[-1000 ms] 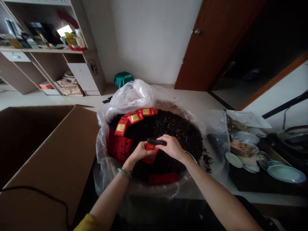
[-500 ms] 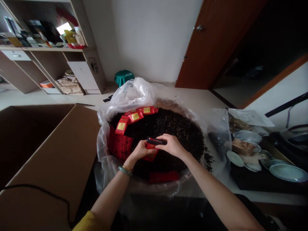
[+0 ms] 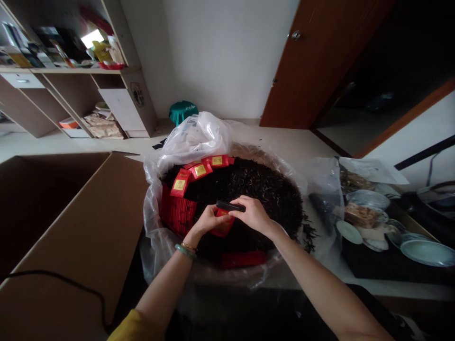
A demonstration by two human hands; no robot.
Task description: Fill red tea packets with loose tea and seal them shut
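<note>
My left hand pinches a red packet by its upper side, over the dark loose tea leaves. My right hand grips a slim black bar-shaped tool, which looks like a handheld bag sealer. It lies across the packet's top edge, its left end by my left fingers. Beside my left hand, a row of red packets stands packed together on the leaves. Several red packets with yellow labels lie behind them. Another red bundle rests at the near rim.
Clear plastic sheeting lines the round container of leaves. An open cardboard box stands on the left, crossed by a black cable. Dishes and a tub of brown pieces stand on the right. A wooden door is behind.
The black tool has turned slightly in my right hand and now lies closed across the packet's top edge; earlier a red strip showed along it. Both hands stay nearly in place.
</note>
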